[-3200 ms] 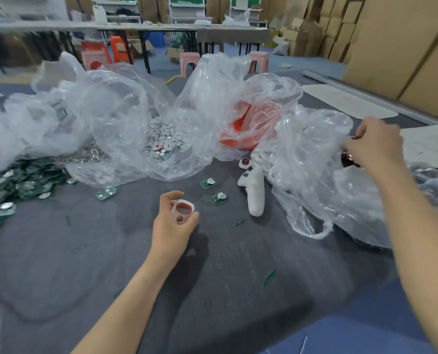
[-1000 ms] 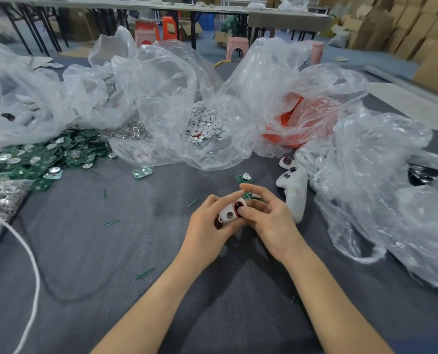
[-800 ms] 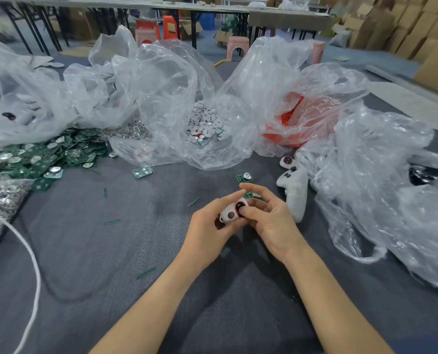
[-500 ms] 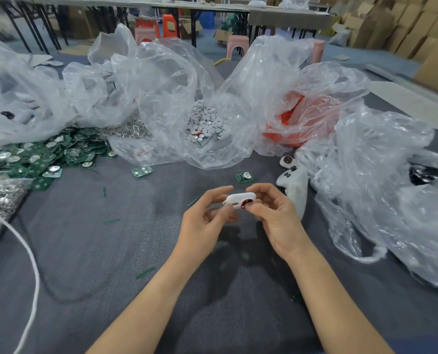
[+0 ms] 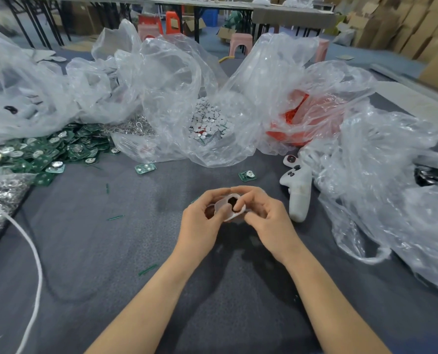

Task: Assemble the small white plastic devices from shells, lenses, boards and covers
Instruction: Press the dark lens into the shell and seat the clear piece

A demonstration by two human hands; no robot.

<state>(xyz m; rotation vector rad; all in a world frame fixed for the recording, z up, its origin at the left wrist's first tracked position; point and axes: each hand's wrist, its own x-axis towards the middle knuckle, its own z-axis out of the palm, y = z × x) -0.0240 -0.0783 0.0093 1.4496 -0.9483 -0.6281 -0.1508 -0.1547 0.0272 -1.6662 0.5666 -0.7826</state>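
1. White shell (image 5: 237,216): held just above grey mat (image 5: 110,251), mid-frame, between both hands; dark lens (image 5: 231,200) visible in opening.
2. L hand (image 5: 200,223): curled round shell's left end. R hand (image 5: 266,218): pinching right end, fingertip at opening.
3. Long axis approx. left-right, hand to hand. Lens seating: cannot tell.
4. Nearest loose board (image 5: 247,175): beyond hands, closer to R hand; probable next pick.

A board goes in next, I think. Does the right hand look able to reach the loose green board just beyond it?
Probably yes: the green board lies uncovered just ahead, nothing between, though the right hand must first release the white shell.
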